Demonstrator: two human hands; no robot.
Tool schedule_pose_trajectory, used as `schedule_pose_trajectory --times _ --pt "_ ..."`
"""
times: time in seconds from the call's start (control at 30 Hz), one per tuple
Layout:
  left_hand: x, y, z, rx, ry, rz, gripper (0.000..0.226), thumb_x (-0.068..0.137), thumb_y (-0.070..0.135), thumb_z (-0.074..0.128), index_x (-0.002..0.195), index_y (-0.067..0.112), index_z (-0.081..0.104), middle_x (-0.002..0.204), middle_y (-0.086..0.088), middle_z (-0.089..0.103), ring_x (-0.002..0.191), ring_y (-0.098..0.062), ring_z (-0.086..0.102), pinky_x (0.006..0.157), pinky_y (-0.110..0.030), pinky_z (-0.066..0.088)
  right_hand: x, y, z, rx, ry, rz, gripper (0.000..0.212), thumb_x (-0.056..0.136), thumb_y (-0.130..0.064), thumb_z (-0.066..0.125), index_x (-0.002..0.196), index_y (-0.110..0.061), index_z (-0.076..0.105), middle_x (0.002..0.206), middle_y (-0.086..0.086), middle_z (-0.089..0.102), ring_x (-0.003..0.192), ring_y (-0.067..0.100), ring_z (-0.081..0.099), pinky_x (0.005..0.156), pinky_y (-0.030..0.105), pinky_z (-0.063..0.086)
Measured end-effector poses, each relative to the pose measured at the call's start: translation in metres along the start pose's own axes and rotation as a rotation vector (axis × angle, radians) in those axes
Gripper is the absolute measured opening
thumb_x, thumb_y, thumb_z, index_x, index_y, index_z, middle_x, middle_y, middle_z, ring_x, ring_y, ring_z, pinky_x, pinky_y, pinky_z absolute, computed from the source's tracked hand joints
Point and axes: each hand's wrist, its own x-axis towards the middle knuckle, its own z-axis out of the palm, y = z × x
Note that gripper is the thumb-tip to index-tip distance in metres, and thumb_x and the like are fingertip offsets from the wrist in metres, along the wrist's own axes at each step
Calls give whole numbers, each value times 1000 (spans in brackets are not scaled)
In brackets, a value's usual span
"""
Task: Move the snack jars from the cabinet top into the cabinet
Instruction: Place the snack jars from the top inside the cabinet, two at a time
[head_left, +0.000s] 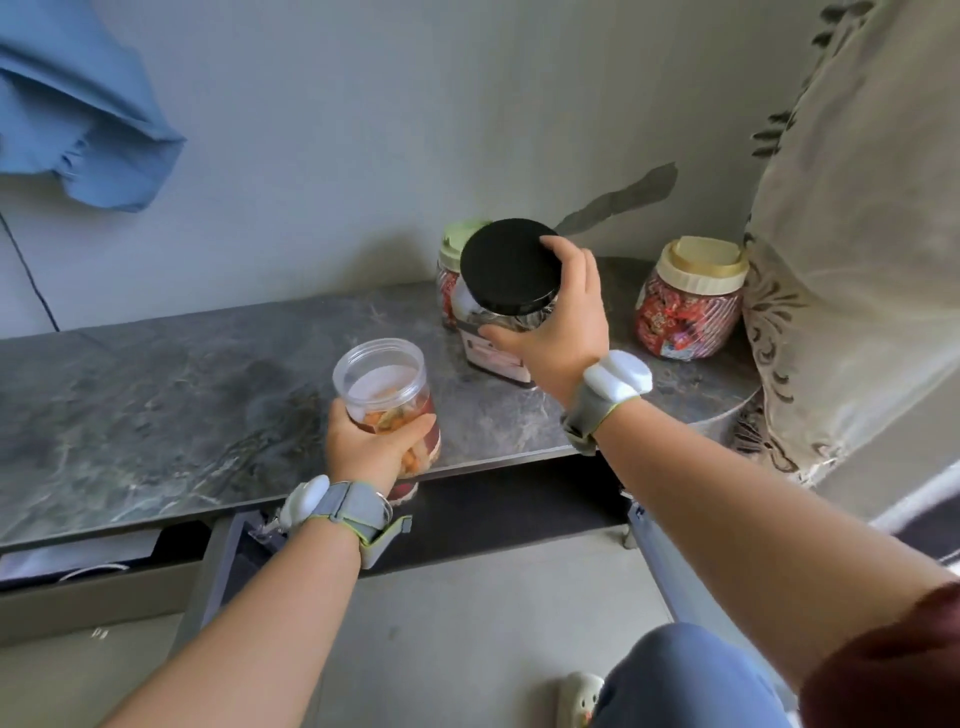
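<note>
My left hand (366, 447) grips a clear-lidded jar of orange snacks (387, 395), held over the front edge of the dark marble cabinet top (156, 405). My right hand (558, 322) is wrapped around a black-lidded jar (509, 270), tilted toward me at the back right of the top. Behind it stands a jar with a pale green lid (456, 254), mostly hidden. A cream-lidded jar of red sweets (688, 301) stands upright at the far right. Below the top, the cabinet's opening (519, 504) shows dark.
A patterned beige curtain (857, 260) hangs right beside the cream-lidded jar. A blue cloth (78, 119) hangs on the wall at upper left. An open cabinet door (660, 566) juts out below right. My knee (691, 675) and a slipper (579, 699) are on the floor.
</note>
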Motion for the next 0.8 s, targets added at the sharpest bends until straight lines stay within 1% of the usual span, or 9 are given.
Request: schedule_pose_trajectory --times 0.07,0.13,0.2,0.3,0.37,0.47,0.57,0.67,0.8 --pt "-14 -1 -19 -67 31 -27 76 53 20 88 116 24 46 107 -29 65 96 -44 65 88 -57 53 -21 -26 -9 108 -14 -49 99 57 -33 89 139 -20 34 136 0 43 123 6 40 104 12 35" --pt "-26 -5 -43 -113 78 -1 83 57 8 87 127 17 43 118 -25 61 105 -40 61 94 -52 51 -45 -47 -18 223 -67 -48 108 57 -30 90 144 -17 28 141 -3 39 130 4 38 107 8 29" --pt "-40 -13 -68 -133 84 3 78 58 -5 84 123 11 45 100 -25 65 87 -36 66 81 -49 55 -72 -60 -23 324 -177 -36 112 57 -27 91 146 -17 23 141 -11 38 133 2 38 110 13 30" --pt "-62 -33 -101 -109 90 -69 65 52 -14 79 96 29 59 46 -7 62 34 -20 56 40 -30 52 -115 -64 -18 393 -377 38 111 56 -27 90 145 -19 24 138 -13 41 131 1 41 109 16 34" --pt "-67 -50 -116 -42 70 -163 59 49 -12 81 84 31 61 41 -5 62 28 -20 54 36 -26 49 -143 -53 -10 365 -469 144 113 54 -26 92 144 -23 24 137 -11 45 129 3 45 107 16 36" --pt "-66 -71 -136 121 92 -274 70 42 4 90 101 27 61 69 4 73 61 -16 68 59 -24 56 -176 -34 14 275 -582 276 115 50 -28 93 143 -27 26 134 -10 49 123 5 48 102 13 38" --pt "-57 -99 -140 262 38 -304 88 40 10 91 120 19 54 103 -3 68 91 -23 64 81 -30 51 -189 -19 44 132 -740 246 106 47 -36 89 137 -30 33 125 -21 43 114 1 48 88 0 35" --pt "-50 -102 -127 407 -2 -302 91 37 21 92 119 20 54 106 -1 66 95 -24 62 82 -30 51 -190 -4 63 41 -778 244 101 43 -46 84 132 -27 39 117 -18 42 107 5 49 86 11 40" --pt "-32 -121 -106 377 21 -372 93 39 10 90 121 22 49 108 -7 65 96 -30 65 77 -32 54 -191 21 96 -28 -779 346 98 47 -40 89 131 -24 42 115 -16 41 104 7 48 88 21 38"
